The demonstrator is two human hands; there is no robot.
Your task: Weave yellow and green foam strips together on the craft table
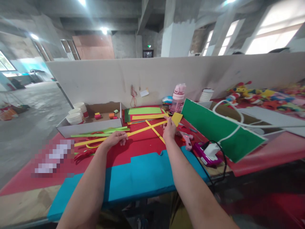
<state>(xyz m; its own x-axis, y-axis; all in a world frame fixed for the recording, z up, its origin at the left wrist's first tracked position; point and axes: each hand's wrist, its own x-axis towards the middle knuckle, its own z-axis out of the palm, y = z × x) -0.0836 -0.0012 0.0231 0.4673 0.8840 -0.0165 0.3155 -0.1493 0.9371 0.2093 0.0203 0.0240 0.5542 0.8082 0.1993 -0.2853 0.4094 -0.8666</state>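
On the bench (139, 149), a box (95, 125) stands at left, cups (74, 118) in its left end, strips (119, 129) before it. Behind the right hand (169, 128) stands a bottle (178, 97); rightward, a glue gun (187, 138) and a power strip (204, 159) lie before a board (214, 133).

The long strip (139, 130) is yellow, the tabletop (143, 147) red, the sheet (145, 173) blue, the bottle (179, 93) pink.

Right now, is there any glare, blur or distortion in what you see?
Head view: glare whitens the upper-right windows; same view: far-right toys look smeared, a pixelated patch sits at left, and the right hand looks fairly clear.
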